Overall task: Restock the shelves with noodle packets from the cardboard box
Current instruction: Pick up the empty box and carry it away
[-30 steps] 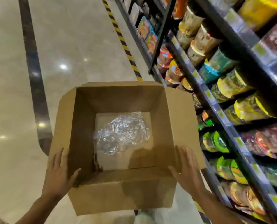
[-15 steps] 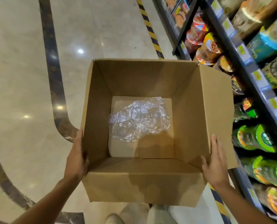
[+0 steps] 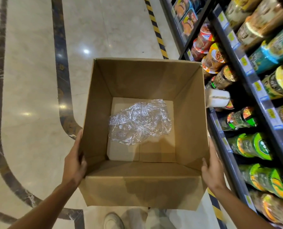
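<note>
Head view: cardboard box [image 3: 145, 184] is held up off the floor [image 3: 30, 80], one hand per side. Left hand [image 3: 74, 164] presses flat on the left wall w/ thumb hooked over the near corner edge; right hand [image 3: 211, 169] cups the right wall, fingers mostly behind the cardboard, thumb on the rim. Both are grasping the box.

No noodle packets in it: only a crumpled sheet of clear plastic wrap [image 3: 139, 121] on the bottom. The shelves [image 3: 253, 103] just to the right look full of noodle cups [image 3: 248, 144]. So restocking seems done, or nearly; step in hand is prob. carrying off the empty box.

To do it well: keep even pressure from both sides, since the walls are thin and will bow. Keep it level so the wrap stays in. Mind the right edge, which is v. close to the cup fronts and shelf lip; swing away from the rack, not along it.

Vs 1 s ago: the box sits further right and closer to the rack in view, the hands have slid from the near corners to grip the side walls, and the side flaps that splayed outward now stand up. Wrap is in the same spot.
</note>
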A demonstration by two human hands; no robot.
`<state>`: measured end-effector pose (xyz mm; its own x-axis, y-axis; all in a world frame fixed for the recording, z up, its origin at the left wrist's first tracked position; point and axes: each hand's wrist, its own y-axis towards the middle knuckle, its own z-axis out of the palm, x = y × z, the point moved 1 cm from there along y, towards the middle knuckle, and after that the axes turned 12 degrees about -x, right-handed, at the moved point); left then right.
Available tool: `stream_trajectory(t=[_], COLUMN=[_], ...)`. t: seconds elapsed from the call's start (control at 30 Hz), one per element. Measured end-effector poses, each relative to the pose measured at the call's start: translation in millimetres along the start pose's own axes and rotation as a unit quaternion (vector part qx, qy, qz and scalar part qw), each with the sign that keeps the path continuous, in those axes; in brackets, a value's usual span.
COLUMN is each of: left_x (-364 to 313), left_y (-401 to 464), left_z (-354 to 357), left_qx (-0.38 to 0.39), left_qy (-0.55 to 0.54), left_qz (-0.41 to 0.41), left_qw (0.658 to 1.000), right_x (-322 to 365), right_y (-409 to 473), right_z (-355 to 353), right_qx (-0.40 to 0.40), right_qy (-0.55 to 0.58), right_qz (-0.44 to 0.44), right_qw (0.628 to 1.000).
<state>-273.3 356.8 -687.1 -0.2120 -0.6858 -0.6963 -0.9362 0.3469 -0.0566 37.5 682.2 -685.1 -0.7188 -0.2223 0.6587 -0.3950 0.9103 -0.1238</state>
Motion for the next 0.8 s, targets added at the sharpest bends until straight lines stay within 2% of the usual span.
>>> stream_trajectory(t=[0.3, 0.47, 0.6, 0.8], left_x=[-32.5, -20.6, -18.7, -45.2], left_y=[11.4, 15.2, 19.1, 23.9], left_z=[-112.8, -136.2, -152.8, -205.3], left_qx=[-0.015, -0.043, -0.053, -0.061], left_qy=[-0.009, 0.000, 0.000, -0.019], left_qz=[0.008, 0.020, 0.014, 0.022], left_qw=[1.000, 0.999, 0.999, 0.998], right_x=[96.7, 119.6, 134.5, 189.3], right_y=[-26.9, -35.4, -38.2, -44.2], right_z=[-27.6, -16.6, -16.8, -45.4], right_qx=[0.030, 0.010, 0.024, 0.020], right_qy=[0.024, 0.024, 0.032, 0.031], right_qz=[0.009, -0.023, -0.020, -0.035], right_qw=[0.999, 0.999, 0.999, 0.999])
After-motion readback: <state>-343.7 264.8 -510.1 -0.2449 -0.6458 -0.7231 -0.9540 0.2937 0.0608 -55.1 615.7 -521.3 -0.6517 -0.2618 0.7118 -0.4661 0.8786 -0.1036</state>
